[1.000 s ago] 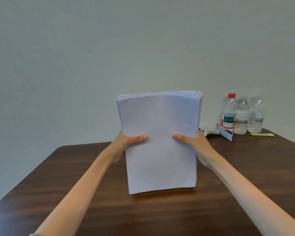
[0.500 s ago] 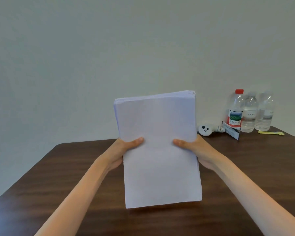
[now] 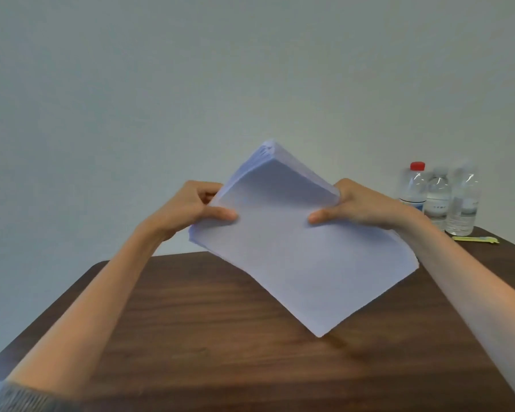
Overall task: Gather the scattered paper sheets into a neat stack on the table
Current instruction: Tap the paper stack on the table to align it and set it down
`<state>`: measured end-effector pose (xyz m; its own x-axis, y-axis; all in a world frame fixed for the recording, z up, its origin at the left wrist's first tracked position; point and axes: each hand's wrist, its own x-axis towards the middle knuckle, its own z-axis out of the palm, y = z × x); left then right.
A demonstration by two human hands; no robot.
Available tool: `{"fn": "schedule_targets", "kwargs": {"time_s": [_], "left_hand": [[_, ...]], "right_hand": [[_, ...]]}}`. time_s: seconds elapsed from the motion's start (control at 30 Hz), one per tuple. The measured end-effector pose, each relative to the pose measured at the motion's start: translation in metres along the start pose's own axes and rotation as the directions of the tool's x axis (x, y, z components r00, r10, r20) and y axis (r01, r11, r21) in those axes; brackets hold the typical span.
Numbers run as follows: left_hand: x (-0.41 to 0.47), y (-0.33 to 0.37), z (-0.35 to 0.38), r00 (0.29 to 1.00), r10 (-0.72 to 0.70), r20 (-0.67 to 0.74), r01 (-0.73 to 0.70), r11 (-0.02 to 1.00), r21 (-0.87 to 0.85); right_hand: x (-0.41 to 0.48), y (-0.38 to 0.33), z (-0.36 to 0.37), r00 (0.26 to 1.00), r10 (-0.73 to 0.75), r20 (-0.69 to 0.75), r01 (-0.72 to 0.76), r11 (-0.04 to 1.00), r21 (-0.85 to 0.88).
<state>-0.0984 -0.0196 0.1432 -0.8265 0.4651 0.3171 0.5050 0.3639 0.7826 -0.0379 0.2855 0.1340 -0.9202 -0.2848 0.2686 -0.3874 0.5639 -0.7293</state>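
Above the brown counter (image 3: 208,346), the paper stack (image 3: 295,263) is held tilted, one corner pointing down. The left hand (image 3: 188,209) and right hand (image 3: 360,205) each grip a side of it, thumbs on the front sheet and fingers curled behind. Three water bottles (image 3: 439,200) stand at the far right.

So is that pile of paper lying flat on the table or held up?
Held up, tilted. The left hand and right hand grip the paper stack, one corner pointing down toward the table.
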Motion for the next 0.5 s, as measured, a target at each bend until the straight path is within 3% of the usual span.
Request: {"fn": "schedule_targets", "kwargs": {"time_s": [0.13, 0.3, 0.43, 0.5], "left_hand": [[-0.001, 0.014, 0.025, 0.996, -0.051, 0.075, 0.058, 0.995, -0.085], [-0.019, -0.001, 0.042, 0.998, -0.058, -0.019, 0.054, 0.984, -0.171], [-0.034, -0.022, 0.039, 0.988, -0.125, -0.093, 0.094, 0.954, -0.284], [-0.042, -0.034, 0.033, 0.979, -0.171, -0.114, 0.119, 0.925, -0.362]], "right_hand": [[0.009, -0.013, 0.003, 0.990, -0.029, 0.140, 0.050, 0.987, -0.154], [0.008, -0.011, 0.010, 0.989, 0.010, 0.147, 0.023, 0.975, -0.222], [-0.006, -0.007, -0.010, 0.977, 0.180, 0.119, -0.132, 0.935, -0.328], [-0.018, 0.010, -0.025, 0.956, 0.257, 0.142, -0.215, 0.942, -0.259]]}}
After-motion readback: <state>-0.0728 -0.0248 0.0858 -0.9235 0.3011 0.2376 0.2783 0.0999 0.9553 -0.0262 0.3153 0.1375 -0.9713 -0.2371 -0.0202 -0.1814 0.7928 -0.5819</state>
